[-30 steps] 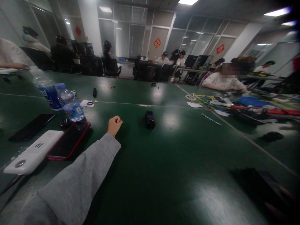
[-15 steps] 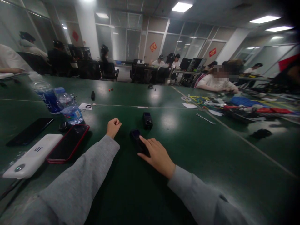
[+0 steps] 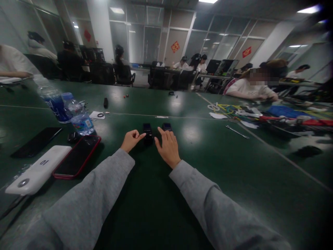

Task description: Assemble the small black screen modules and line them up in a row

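Note:
Two small black devices with screens are side by side on the green table (image 3: 145, 194), a narrow gap between them. My left hand (image 3: 131, 140) is beside the left device (image 3: 147, 127), fingers curled in and empty, thumb stretched out to the device's near left side. Whether the thumb touches it I cannot tell. Over the right device (image 3: 167, 126) is my right hand (image 3: 168, 146), its fingers spread and hiding the device's lower part. Contact there is unclear too; the hand does not wrap round it.
To the left lie a red-edged phone (image 3: 78, 158), a white power bank (image 3: 39, 170) and a black phone (image 3: 37, 141), with two bottles (image 3: 79, 116) behind. A wrench (image 3: 236, 132) and tangled cables (image 3: 229, 109) are at right. A person (image 3: 249, 88) sits across the table.
The device under my right hand has moved forward to stand left of the other one. My right hand has left it and shifted to the right device. My left thumb has stretched out.

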The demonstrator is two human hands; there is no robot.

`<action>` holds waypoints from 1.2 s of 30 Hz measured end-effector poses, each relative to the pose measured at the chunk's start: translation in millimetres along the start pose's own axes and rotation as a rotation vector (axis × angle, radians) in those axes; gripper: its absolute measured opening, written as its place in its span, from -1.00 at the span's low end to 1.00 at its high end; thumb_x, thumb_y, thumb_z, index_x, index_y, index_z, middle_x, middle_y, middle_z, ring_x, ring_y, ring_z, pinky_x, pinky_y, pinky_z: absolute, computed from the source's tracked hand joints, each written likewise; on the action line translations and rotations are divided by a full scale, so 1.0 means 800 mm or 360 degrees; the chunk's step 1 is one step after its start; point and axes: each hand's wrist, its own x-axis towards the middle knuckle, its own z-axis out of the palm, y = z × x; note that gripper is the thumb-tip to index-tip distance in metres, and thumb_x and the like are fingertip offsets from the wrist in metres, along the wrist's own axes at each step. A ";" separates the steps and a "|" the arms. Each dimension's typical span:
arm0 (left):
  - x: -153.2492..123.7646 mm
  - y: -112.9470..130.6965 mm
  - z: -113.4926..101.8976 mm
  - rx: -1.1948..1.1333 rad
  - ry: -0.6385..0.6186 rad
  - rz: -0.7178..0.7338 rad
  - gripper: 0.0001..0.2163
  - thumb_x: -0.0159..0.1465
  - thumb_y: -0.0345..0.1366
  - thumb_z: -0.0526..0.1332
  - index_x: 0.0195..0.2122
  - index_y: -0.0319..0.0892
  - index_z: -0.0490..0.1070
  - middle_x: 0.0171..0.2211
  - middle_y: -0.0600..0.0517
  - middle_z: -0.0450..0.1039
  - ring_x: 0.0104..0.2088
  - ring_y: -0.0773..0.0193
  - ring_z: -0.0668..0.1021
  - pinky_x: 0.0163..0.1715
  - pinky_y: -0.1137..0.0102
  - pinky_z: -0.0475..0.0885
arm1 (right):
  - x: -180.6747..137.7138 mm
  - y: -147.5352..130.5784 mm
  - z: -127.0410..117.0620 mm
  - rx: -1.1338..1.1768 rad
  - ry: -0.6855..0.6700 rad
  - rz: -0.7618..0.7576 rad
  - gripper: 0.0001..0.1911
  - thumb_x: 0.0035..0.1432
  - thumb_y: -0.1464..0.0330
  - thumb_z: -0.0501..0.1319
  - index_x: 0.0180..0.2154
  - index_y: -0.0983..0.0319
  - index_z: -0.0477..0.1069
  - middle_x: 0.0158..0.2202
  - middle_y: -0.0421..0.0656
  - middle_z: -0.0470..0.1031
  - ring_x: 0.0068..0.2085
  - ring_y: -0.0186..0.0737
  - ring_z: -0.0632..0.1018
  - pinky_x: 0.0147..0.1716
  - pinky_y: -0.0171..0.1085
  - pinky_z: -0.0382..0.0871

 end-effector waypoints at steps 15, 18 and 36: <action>-0.001 0.005 -0.003 0.0026 -0.0141 -0.0074 -0.58 0.12 -0.05 0.26 -0.61 -0.15 0.06 -0.65 0.20 0.08 -0.61 0.44 0.17 -0.58 0.48 0.09 | -0.011 0.060 0.015 0.0252 -0.0173 0.0353 -0.48 0.29 0.27 0.07 0.23 0.28 0.11 0.12 0.13 0.23 0.01 0.06 0.44 -0.06 0.04 0.42; 0.000 0.004 -0.003 0.0049 -0.0090 -0.0065 -0.58 0.12 -0.06 0.26 -0.61 -0.15 0.05 -0.65 0.20 0.06 -0.62 0.44 0.16 -0.58 0.48 0.08 | -0.011 0.062 0.016 0.0282 -0.0154 0.0322 -0.48 0.27 0.28 0.09 0.21 0.28 0.12 0.12 0.11 0.23 0.03 0.06 0.43 -0.04 0.03 0.41; 0.000 0.006 -0.004 0.0090 -0.0043 -0.0039 -0.59 0.14 -0.07 0.23 -0.61 -0.15 0.03 -0.65 0.20 0.05 -0.60 0.43 0.16 -0.54 0.46 0.10 | -0.010 0.060 0.016 0.0407 -0.0236 0.0158 -0.54 0.37 0.24 -0.05 0.26 0.14 0.08 0.19 -0.02 0.20 0.10 -0.01 0.39 0.01 0.01 0.39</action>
